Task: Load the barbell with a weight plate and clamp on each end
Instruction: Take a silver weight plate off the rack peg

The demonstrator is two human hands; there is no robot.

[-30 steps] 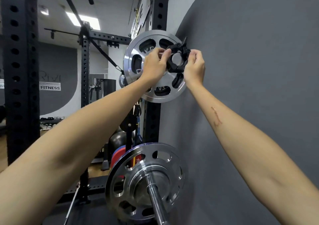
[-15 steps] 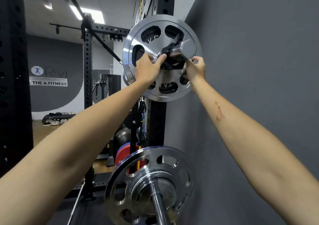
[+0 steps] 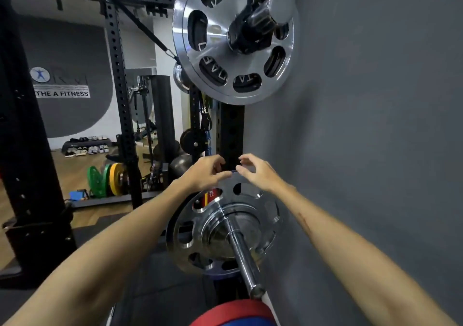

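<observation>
The left hand is stretched forward with loosely curled fingers, holding nothing. Close beside it, the right hand is the same, fingers relaxed and apart. Both hover before the lower chrome plate. Above, the black clamp sits on the barbell sleeve, against the chrome weight plate.

1 head-worn wide-angle view, facing forward and slightly down along both forearms, close to a steel plate overhead, grey wall at right.
</observation>
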